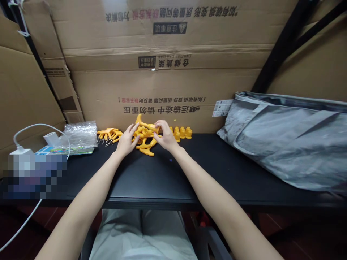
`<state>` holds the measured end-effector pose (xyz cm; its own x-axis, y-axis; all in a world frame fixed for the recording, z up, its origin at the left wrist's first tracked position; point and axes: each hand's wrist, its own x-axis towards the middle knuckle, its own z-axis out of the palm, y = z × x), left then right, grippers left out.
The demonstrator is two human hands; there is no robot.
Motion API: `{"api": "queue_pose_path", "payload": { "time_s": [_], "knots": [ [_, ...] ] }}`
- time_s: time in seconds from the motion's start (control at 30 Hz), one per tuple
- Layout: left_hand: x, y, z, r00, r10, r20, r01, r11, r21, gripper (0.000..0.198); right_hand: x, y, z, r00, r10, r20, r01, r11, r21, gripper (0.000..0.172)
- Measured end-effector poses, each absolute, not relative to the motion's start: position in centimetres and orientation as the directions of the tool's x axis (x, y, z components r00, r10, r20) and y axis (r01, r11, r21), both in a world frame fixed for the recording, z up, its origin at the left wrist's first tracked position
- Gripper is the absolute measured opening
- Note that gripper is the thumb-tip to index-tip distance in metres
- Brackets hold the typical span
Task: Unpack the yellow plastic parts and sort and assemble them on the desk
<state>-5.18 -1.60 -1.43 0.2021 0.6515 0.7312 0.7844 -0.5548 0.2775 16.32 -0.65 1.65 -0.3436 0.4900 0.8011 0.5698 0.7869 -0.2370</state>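
Observation:
Over a heap of yellow plastic parts [145,139], my right hand [166,136] grips the wide cup-like end of a yellow T-handled piece [148,126], which lies tilted with its crossbar up and left. My left hand [126,142] is at the heap's left side. Its fingers are apart, with the fingertips close to the crossbar; whether they touch it is unclear. Loose yellow T-handles [146,152] lie at the front of the heap. Left of my hands is a cluster of yellow-handled corkscrews [108,135] with metal spirals. Several yellow caps [188,133] stand right of my right hand.
A bubble-wrap packet [80,135] lies on the black table [151,184] at left, near a white charger [23,159] with a cable. A grey bag [284,141] covers the right side. Cardboard [168,83] walls the back, and a black post [279,50] slants at right.

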Motion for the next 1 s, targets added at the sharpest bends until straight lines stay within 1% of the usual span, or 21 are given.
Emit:
{"api": "queue_pose_path", "payload": {
  "time_s": [0.13, 0.23, 0.3, 0.4, 0.57, 0.67, 0.73, 0.8, 0.93, 1.0],
  "knots": [
    [-5.5, -1.5, -1.4, 0.172, 0.657, 0.734, 0.813, -0.516, 0.271, 0.053, 16.1, -0.5, 0.4, -0.506, 0.388, 0.770, 0.456, 0.878, -0.143, 0.020],
    [-5.8, -1.5, -1.3, 0.140, 0.662, 0.737, 0.828, -0.486, 0.279, 0.052, 15.8, -0.5, -0.2, -0.557, 0.361, 0.748, 0.440, 0.892, -0.102, 0.017],
    [-5.8, -1.6, -1.3, 0.119, 0.675, 0.728, 0.835, -0.465, 0.295, 0.051, 15.7, -0.5, -0.4, -0.561, 0.382, 0.735, 0.481, 0.872, -0.087, 0.016],
    [-5.6, -1.9, -1.1, 0.122, 0.685, 0.718, 0.835, -0.463, 0.299, 0.045, 15.8, -0.6, -0.5, -0.535, 0.471, 0.702, 0.597, 0.798, -0.080, 0.014],
    [-5.4, -2.1, -1.0, 0.161, 0.681, 0.714, 0.839, -0.475, 0.264, 0.040, 15.9, -1.2, -0.1, -0.508, 0.598, 0.620, 0.731, 0.680, -0.056, 0.031],
    [-5.3, -1.9, -1.2, 0.191, 0.687, 0.701, 0.860, -0.462, 0.219, 0.042, 15.8, -1.4, 0.0, -0.511, 0.646, 0.567, 0.782, 0.623, -0.004, 0.029],
    [-5.2, -1.7, -1.3, 0.208, 0.692, 0.692, 0.881, -0.440, 0.175, 0.043, 15.8, -1.4, 0.0, -0.513, 0.656, 0.553, 0.800, 0.599, 0.031, 0.025],
    [-5.0, -1.6, -1.5, 0.217, 0.685, 0.695, 0.897, -0.421, 0.135, 0.043, 15.9, -1.2, 0.1, -0.508, 0.645, 0.571, 0.807, 0.588, 0.054, 0.025],
    [-4.8, -1.6, -1.7, 0.214, 0.661, 0.719, 0.910, -0.403, 0.099, 0.041, 16.2, -0.9, -0.1, -0.505, 0.597, 0.624, 0.786, 0.617, 0.046, 0.028],
    [-4.9, -1.6, -1.6, 0.215, 0.666, 0.714, 0.913, -0.397, 0.096, 0.041, 16.3, -0.8, -0.3, -0.520, 0.579, 0.628, 0.767, 0.640, 0.044, 0.029]
  ]
}}
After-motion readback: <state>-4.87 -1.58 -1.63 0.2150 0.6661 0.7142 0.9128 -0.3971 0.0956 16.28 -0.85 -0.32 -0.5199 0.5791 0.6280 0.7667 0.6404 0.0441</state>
